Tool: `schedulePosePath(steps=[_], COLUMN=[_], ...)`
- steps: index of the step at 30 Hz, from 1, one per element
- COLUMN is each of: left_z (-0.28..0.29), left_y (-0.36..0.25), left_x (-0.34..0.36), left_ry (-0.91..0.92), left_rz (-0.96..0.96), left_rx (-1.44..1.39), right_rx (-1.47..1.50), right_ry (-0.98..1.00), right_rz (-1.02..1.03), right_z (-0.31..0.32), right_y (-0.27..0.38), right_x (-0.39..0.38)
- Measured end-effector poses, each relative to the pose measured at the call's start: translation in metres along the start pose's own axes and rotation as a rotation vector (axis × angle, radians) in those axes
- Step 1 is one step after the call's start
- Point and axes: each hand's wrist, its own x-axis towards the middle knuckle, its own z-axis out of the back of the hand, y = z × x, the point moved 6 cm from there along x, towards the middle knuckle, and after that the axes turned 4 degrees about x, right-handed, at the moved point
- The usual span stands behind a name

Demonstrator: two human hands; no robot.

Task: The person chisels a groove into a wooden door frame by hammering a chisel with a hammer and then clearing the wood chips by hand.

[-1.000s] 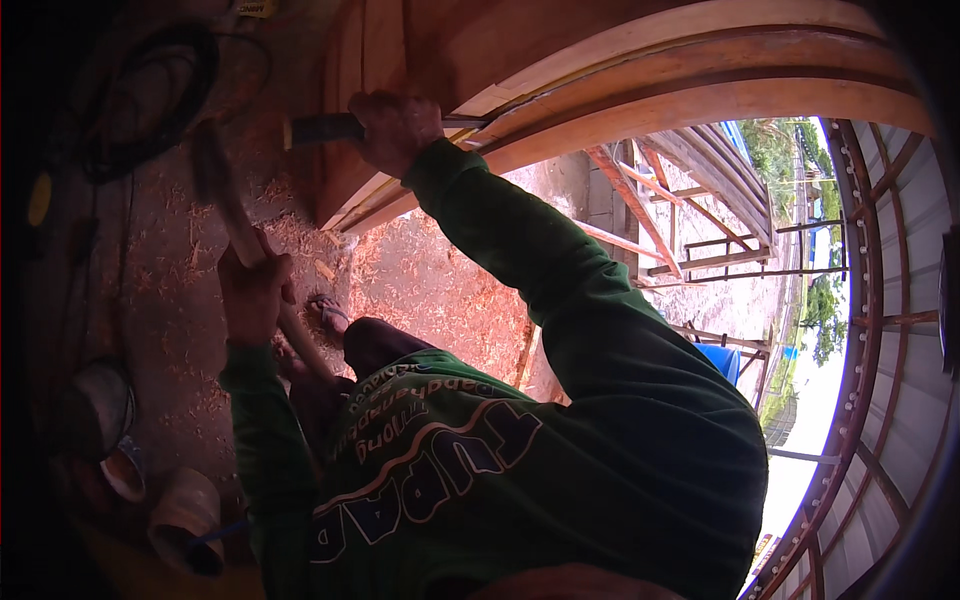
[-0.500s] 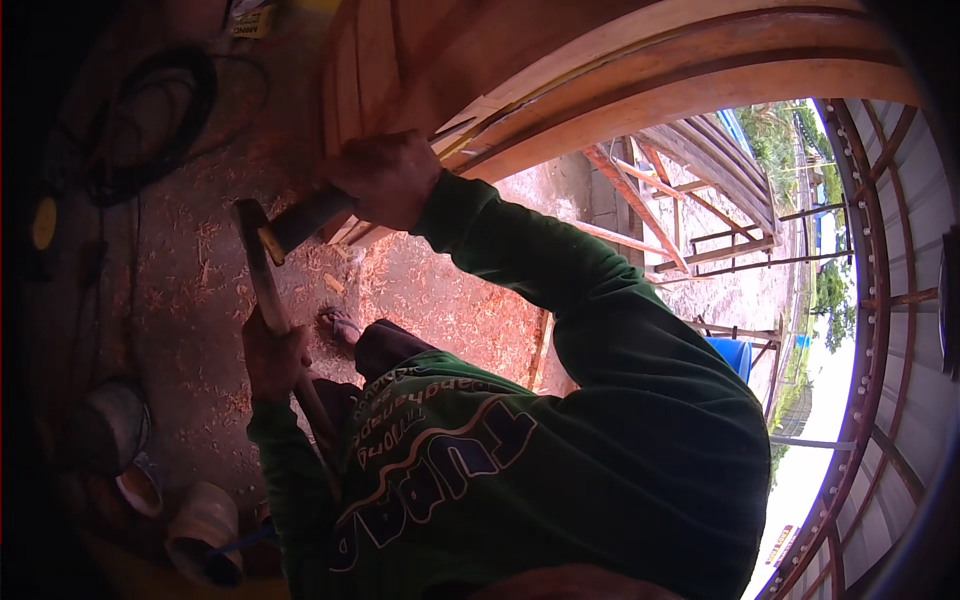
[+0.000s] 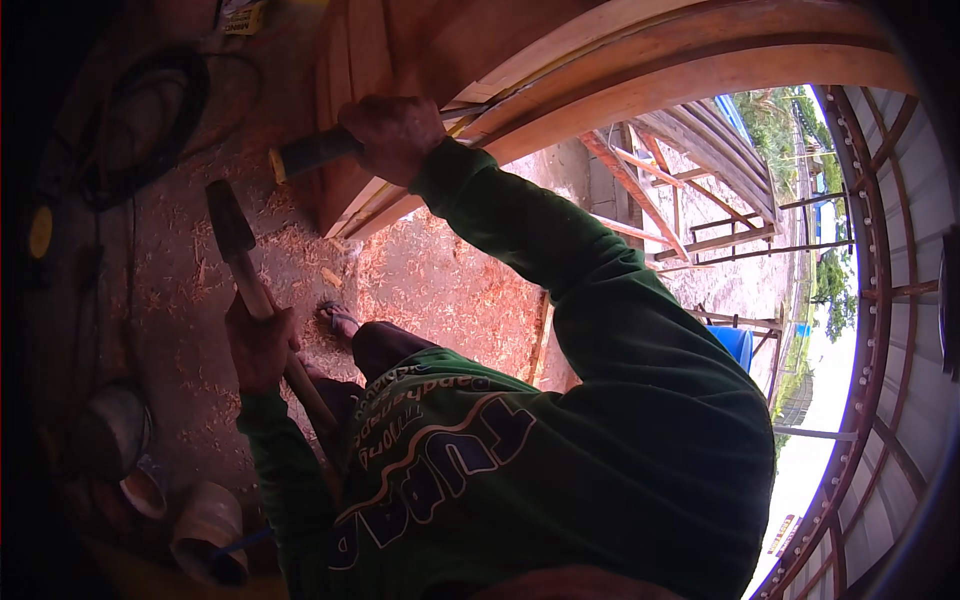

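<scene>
My right hand is wrapped round a chisel with a dark, yellow-ended handle. Its narrow blade points along the groove in a reddish wooden piece; whether the tip touches the wood I cannot tell. Lower on the left, my left hand grips a hammer partway along its wooden shaft. The hammer's dark head stands apart from the chisel's butt end, left of and below it. The shaft's lower end runs down against my green sleeve and shirt.
Wood shavings cover the floor around my sandalled foot. A coiled black cable lies at the far left. Buckets stand at the lower left. Wooden trestles and a blue drum are at the right.
The hammer head has come away from the chisel's butt end, toward the left, as my left hand moved left. My right hand and the chisel have shifted slightly up the picture.
</scene>
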Motion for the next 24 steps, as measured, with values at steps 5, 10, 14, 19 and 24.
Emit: schedulePosePath(steps=[5, 10, 14, 19, 24], left_z=[0.003, -0.032, -0.005, -0.039, -0.030], left_y=[-0.021, -0.031, -0.032, -0.022, -0.026], left_x=[0.026, 0.050, 0.041, 0.051, 0.038], left_ry=[-0.131, 0.096, -0.215, 0.106, -0.091], left_rz=[-0.097, -0.110, -0.114, -0.063, -0.122], left_rx=[-0.385, -0.058, -0.519, -0.152, -0.563], right_rx=[-0.061, -0.105, -0.144, -0.113, -0.127], right_ry=[-0.022, 0.028, 0.000, -0.029, -0.010], right_rz=[-0.061, -0.090, -0.128, -0.117, -0.123], right_z=[-0.003, -0.014, -0.010, -0.013, -0.009], right_y=[-0.005, -0.011, -0.018, -0.013, -0.012], right_x=[0.006, 0.007, 0.003, 0.006, 0.005])
